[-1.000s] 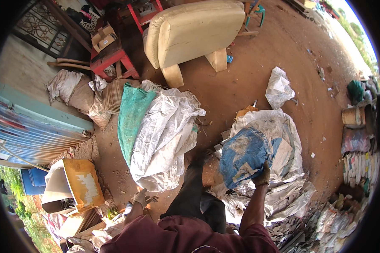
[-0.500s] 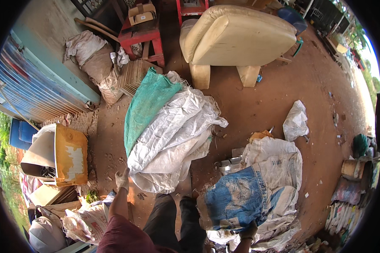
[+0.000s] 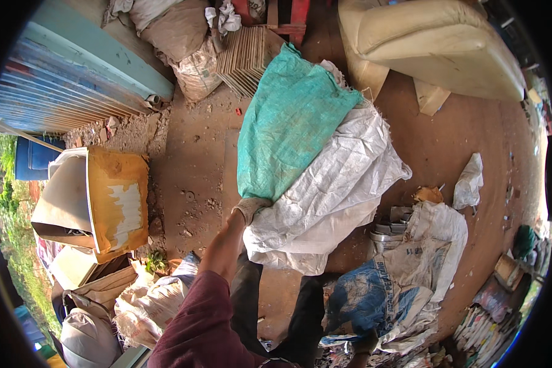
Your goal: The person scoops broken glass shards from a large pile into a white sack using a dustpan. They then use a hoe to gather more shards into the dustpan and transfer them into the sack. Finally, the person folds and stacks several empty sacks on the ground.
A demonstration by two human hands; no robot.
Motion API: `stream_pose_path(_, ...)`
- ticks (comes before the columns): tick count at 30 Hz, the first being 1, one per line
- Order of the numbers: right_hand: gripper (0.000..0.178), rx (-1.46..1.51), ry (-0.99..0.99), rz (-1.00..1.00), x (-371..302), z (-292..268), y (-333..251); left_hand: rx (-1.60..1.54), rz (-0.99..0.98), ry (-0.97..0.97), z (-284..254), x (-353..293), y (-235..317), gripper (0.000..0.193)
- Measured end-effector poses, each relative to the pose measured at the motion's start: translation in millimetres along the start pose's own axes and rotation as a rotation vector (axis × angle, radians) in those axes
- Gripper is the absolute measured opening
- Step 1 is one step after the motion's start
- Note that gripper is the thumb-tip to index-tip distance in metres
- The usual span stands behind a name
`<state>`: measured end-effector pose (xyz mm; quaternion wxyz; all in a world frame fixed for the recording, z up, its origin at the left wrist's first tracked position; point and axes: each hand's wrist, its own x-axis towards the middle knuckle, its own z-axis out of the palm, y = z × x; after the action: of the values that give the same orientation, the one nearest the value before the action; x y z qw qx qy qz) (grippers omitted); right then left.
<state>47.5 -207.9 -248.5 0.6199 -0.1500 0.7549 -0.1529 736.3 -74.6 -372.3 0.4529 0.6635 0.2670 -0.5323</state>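
Note:
My left hand (image 3: 252,208), in a pale work glove, grips the lower corner of a green woven sack (image 3: 291,116); its fingertips are partly hidden in the cloth. That sack lies over a pile of crumpled white woven sacks (image 3: 325,190) in front of my legs. To the lower right, my gloved right hand (image 3: 365,342) is closed at the near edge of a blue-printed woven sack (image 3: 365,294), dim in shadow. This sack lies with off-white sacks (image 3: 444,245), spread over a heap on the ground.
A worn yellow-and-white box-shaped casing (image 3: 119,202) stands at left, with stuffed sacks (image 3: 150,306) nearer me. Stacked flat boards (image 3: 251,58) and full sacks (image 3: 184,43) lie beyond. An upholstered cream seat (image 3: 435,43) stands far right. A white bag (image 3: 469,181) lies on the dirt floor.
My left hand has reached forward from beside the white sacks and taken hold of the green sack. The view has shifted left. The blue-printed sack hangs lower, with my right hand still at its edge.

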Motion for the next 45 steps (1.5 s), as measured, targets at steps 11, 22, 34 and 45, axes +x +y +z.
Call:
stream_pose_path(11, 0.036, -0.453, -0.085, -0.222, -73, 109, -56, 0.078, 0.76, -0.388, -60, -276, 288, 0.06)
stream_pose_path(22, 0.045, 0.443, -0.342, -0.13, -146, 144, -94, -0.044, 1.06, 0.261, -320, -462, 236, 0.074)
stream_pose_path(34, 0.07, 0.348, 0.278, -0.45, -160, 145, -136, 1.066, 0.392, 0.648, -213, -319, 62, 0.095)
stream_pose_path(45, 0.03, 1.167, -0.112, -0.552, -270, 38, -224, 0.957, 0.577, -0.937, 188, -307, 7, 0.099)
